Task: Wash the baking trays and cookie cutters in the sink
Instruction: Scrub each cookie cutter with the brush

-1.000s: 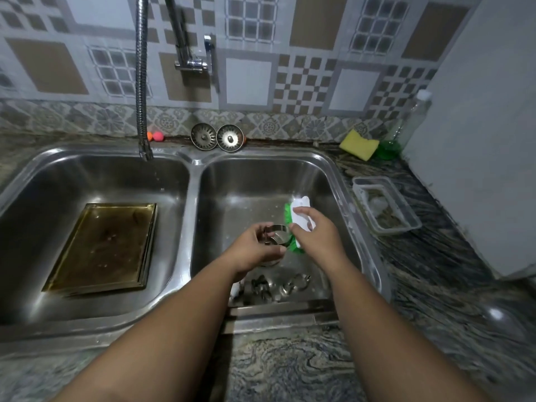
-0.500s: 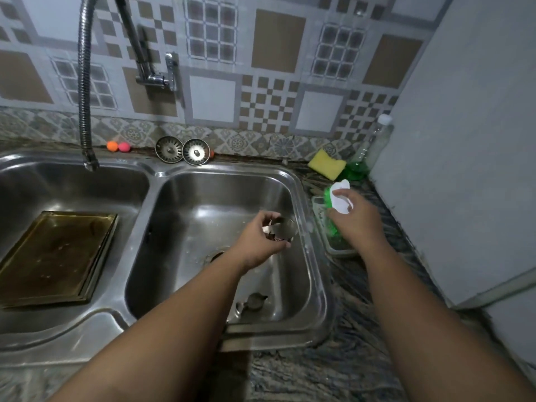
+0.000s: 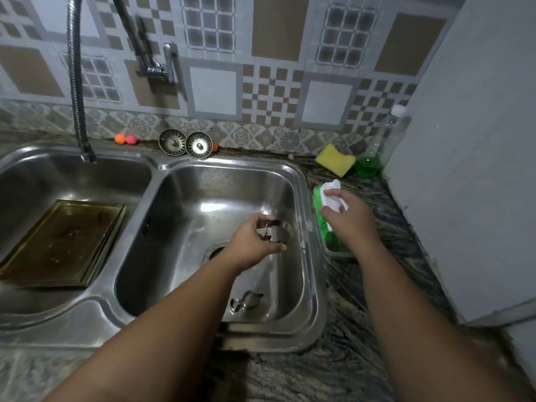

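My left hand grips a round metal cookie cutter above the right sink basin. My right hand holds a green and white scrubber over a small clear container on the counter, right of the sink. Another metal cookie cutter lies on the basin floor near the front. A brown, stained baking tray lies flat in the left sink basin.
A flexible tap hose hangs over the left basin. Two sink strainers lean against the tiled wall. A yellow sponge and a bottle of green liquid sit at the back right. A grey wall panel closes the right side.
My right hand has carried the scrubber out of the right basin to the container on the counter. My left hand has kept hold of the round cutter. The view has shifted right.
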